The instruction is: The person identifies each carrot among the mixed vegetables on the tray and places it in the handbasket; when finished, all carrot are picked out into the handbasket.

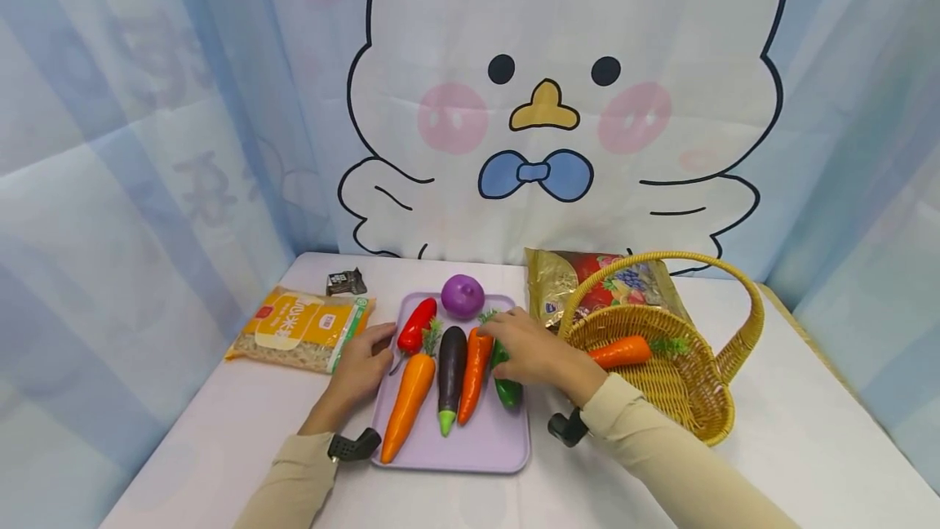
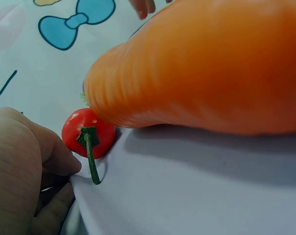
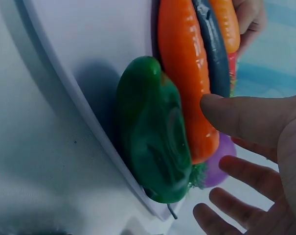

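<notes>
Vegetables (image 1: 451,366) are laid on a tray (image 1: 470,449) on the bench (image 1: 573,500), presumably kept from rolling by its rim. The tray is touched, perhaps steadied, by the left hand (image 1: 361,362), its grip unclear; the right hand (image 1: 532,348) is held spread, empty, near the green pepper (image 3: 150,132).

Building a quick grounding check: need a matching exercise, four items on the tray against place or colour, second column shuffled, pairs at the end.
Column 1
1. Eggplant
2. Onion
3. Green pepper
4. Red pepper

Column 2
A. Along the right rim of the tray
B. Beside the left hand
C. Between two carrots
D. Purple and round

Pairs: 1-C, 2-D, 3-A, 4-B
</notes>
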### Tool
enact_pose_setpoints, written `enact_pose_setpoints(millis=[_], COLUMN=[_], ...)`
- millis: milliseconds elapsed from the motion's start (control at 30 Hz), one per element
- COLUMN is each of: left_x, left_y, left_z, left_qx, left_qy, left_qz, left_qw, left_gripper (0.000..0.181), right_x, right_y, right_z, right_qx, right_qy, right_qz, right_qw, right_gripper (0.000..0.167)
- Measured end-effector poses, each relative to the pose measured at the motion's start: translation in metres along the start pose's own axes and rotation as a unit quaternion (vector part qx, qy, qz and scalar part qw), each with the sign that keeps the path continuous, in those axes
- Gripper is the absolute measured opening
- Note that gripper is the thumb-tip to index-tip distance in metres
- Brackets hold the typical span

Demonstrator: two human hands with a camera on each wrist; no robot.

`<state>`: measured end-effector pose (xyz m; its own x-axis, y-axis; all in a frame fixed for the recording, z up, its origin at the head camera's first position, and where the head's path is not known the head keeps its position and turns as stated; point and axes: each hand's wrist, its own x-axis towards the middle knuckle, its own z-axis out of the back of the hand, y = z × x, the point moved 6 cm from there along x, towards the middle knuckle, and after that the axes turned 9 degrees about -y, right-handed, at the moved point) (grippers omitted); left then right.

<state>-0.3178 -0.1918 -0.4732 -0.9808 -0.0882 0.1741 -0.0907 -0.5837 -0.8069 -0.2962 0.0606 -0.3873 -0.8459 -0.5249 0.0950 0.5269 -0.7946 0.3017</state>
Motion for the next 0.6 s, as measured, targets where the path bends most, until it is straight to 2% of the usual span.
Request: enact_pose_setpoints(millis=[167, 600], left_x=[-0.001, -0.003], left_y=[-0.001, -0.002], left_z=[0.0, 0.0], left_qx=[-0.001, -0.008], left_qy=[0.0, -0.006], left_qz=[-0.002, 0.007], left_qw=[1.0, 0.9999], left_gripper=[0.05, 0.049], right_x=[0.009, 0.025], right_y=[-0.002, -0.004], right_z=[-0.008, -0.018], right_qx=[-0.026, -0.041], right_qy=[0.007, 0.008], right_qz=[0.01, 0.02], right_qw=[0.9996, 0.9989], right_gripper=[0.057, 0.049])
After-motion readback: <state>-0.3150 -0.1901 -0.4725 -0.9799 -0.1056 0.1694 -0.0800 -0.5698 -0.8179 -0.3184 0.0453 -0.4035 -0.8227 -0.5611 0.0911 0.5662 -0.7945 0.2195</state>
